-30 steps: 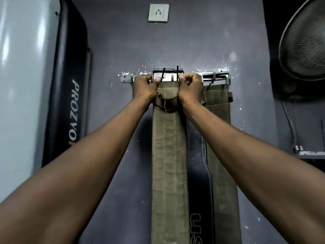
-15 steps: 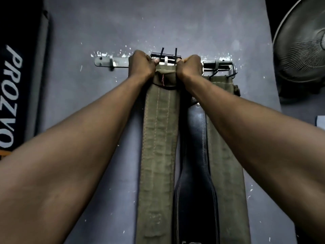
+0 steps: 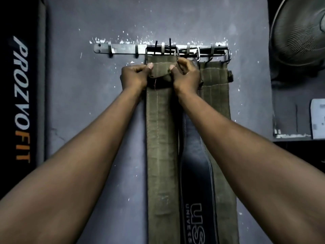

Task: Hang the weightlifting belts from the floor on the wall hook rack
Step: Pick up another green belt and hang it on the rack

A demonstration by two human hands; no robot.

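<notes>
Olive canvas belt (image 3: 161,138) hangs by its buckle from the wall hook rack (image 3: 123,49) at upper centre; left hand (image 3: 134,77) and right hand (image 3: 186,76) pinch its folded top flap.

Olive belt (image 3: 161,138): coarse woven cloth, matt. Black belt (image 3: 196,173): smooth leather, slight sheen. Hook rack (image 3: 123,48): dull metal.

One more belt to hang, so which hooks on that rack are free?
The two hooks at the rack's left end, left of the left hand, look bare. From the green belt both hands hold rightward, past the black belt, it's crowded.
</notes>
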